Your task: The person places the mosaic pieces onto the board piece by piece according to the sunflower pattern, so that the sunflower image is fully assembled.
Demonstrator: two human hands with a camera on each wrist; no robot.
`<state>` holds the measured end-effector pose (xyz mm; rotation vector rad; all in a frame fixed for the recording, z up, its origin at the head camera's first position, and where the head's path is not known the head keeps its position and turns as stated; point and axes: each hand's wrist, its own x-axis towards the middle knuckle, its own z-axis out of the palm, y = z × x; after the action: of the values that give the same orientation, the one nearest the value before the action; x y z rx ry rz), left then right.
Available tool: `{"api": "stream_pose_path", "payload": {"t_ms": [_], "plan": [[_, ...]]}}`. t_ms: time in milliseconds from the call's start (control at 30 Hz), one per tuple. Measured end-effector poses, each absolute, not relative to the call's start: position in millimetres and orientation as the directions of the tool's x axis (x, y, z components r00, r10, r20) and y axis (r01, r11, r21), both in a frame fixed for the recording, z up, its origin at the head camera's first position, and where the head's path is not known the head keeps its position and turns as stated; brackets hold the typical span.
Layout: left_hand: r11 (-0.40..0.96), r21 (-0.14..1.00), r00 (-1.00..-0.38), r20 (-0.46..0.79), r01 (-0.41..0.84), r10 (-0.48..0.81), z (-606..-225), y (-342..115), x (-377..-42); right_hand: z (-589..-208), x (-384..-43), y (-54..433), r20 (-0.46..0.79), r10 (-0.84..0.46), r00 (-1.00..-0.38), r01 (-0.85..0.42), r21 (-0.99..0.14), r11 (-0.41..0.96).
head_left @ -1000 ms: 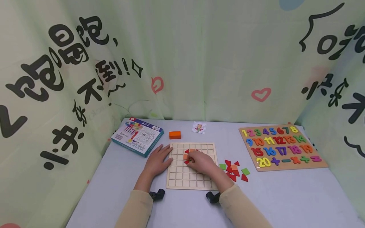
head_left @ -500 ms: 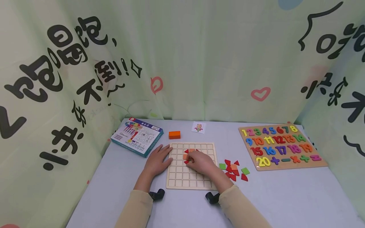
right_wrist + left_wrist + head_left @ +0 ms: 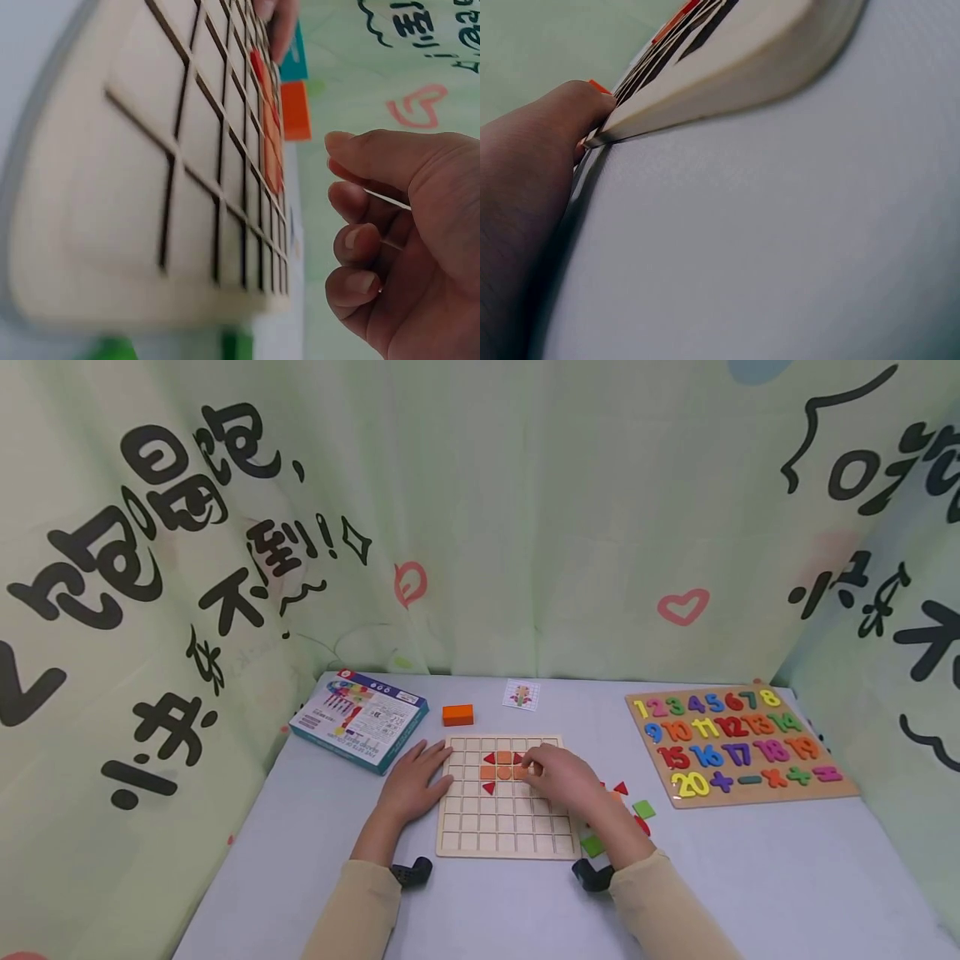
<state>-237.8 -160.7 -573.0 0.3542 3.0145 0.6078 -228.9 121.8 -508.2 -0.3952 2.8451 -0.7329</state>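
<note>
Gridded board (image 3: pixel 480 828) lies square beneath loosely curled right hand (image 3: pixel 564 781), seen empty only in its wrist view; relaxed left hand (image 3: pixel 412 783) touches board's edge.

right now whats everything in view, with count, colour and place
grid: 1, pale wood, table centre
orange tiles: at least 4, orange, on grid
red tiles: at least 3, red, on grid
loose tiles: several, green, red and orange, right of grid
box: 1, teal and white, back left
block: 1, orange, behind grid
card: 1, mostly white, back centre
number board: 1, tan and multicoloured, right
table: 1, whitish, beneath
curtain: unclear count, pale green, around table
wrist devices: 2, black, at wrists
sleeves: 2, beige, forearms
left hand: 1, bare, at grid's left edge
right hand: 1, bare, above grid
</note>
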Motion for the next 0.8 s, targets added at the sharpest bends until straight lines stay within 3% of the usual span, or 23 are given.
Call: {"api": "stream_pose_path", "payload": {"t_ms": [400, 800], "plan": [[0.902, 0.377, -0.973, -0.006, 0.212, 0.232, -580, -161, -239, -493, -224, 206, -0.092, -0.233, -0.968, -0.164, -0.467, 0.869], [0.902, 0.380, -0.973, -0.014, 0.208, 0.230, -574, -160, -239, -502, -215, 255, -0.199, -0.234, -0.952, -0.099, -0.522, 0.847]]}}
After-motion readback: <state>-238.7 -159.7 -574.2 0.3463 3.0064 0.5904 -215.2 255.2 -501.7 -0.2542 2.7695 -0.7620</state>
